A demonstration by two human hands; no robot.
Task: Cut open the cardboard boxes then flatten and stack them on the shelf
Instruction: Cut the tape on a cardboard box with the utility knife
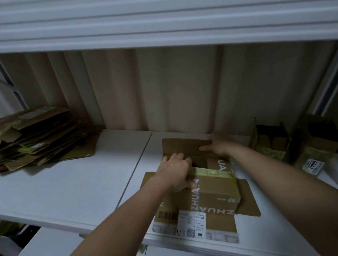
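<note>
On the shelf [69,184], box [212,190] gripped at its taped edge by left hand [174,173], fingers curled, far flap [184,144] pressed by right hand [219,144], fingers straight, flattened stack [35,136] well left.

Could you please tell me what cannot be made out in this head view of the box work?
- Left hand fingertips: tucked inside the box.
- Right hand: blurred, grip on the flap unclear.
- Shipping label text: too small.
- Flattened pile: cut off by the left edge.

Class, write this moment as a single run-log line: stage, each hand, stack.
stage: flattening opened box on shelf | left hand: grips box's taped edge | right hand: presses far flap | flattened stack: far left
</note>
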